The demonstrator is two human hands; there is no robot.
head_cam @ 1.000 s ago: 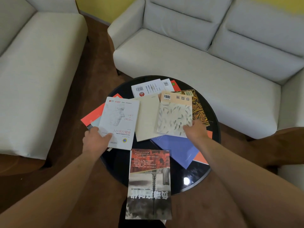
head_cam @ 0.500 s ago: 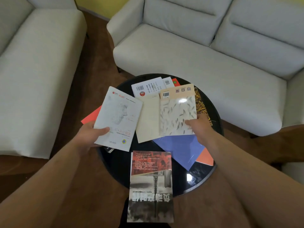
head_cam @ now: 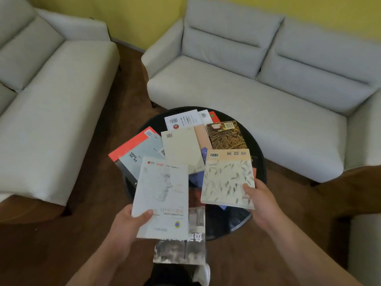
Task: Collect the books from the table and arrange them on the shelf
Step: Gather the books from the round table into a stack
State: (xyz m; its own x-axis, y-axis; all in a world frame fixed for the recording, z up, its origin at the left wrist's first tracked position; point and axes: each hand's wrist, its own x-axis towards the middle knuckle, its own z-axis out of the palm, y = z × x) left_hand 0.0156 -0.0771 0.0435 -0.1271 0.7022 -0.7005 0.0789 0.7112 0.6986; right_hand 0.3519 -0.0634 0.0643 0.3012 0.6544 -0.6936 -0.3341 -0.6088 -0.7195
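Note:
My left hand (head_cam: 128, 225) grips the near corner of a white book (head_cam: 162, 195) and holds it raised above the round black table (head_cam: 258, 162). In my right hand (head_cam: 258, 200) is a cream book with a fish pattern (head_cam: 226, 178), pinched at its near right corner and also lifted. Several books still lie on the table: a plain cream one (head_cam: 182, 151), a pale blue-grey one (head_cam: 142, 157) over a red one (head_cam: 132, 142), a brown straw-patterned one (head_cam: 225, 135), a white one (head_cam: 181, 119) at the back. A dark grey-and-red book (head_cam: 181, 250) hangs over the near edge.
A light grey sofa (head_cam: 247, 83) stands behind the table and another (head_cam: 41, 96) at the left. Brown wooden floor (head_cam: 99, 141) runs between them. A yellow wall (head_cam: 144, 15) is at the back. No shelf is in view.
Both hands have lifted their books off the table and drawn them toward me. The camera has tipped up and back, showing more of the sofas.

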